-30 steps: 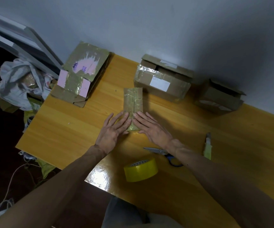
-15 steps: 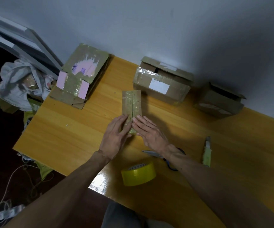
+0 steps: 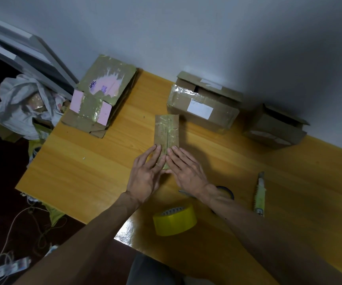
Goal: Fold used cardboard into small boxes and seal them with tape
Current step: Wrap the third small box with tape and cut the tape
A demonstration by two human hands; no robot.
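A narrow flat piece of cardboard (image 3: pixel 166 130), shiny with old tape, lies lengthwise on the wooden table (image 3: pixel 83 171). My left hand (image 3: pixel 146 173) and my right hand (image 3: pixel 186 171) press on its near end side by side, fingers straight and pointing away from me. A yellow tape roll (image 3: pixel 175 222) lies on the table between my forearms, close to the near edge.
A taped box (image 3: pixel 204 109) and a smaller open box (image 3: pixel 277 128) stand against the wall. A flattened pink-patched cardboard pile (image 3: pixel 102 95) lies at the back left corner. Scissors (image 3: pixel 225 191) are partly under my right wrist; a green utility knife (image 3: pixel 260 194) lies to the right.
Both hands slid together on the cardboard's near end, and their fingers now lie closer along its middle seam. The view shifted slightly.
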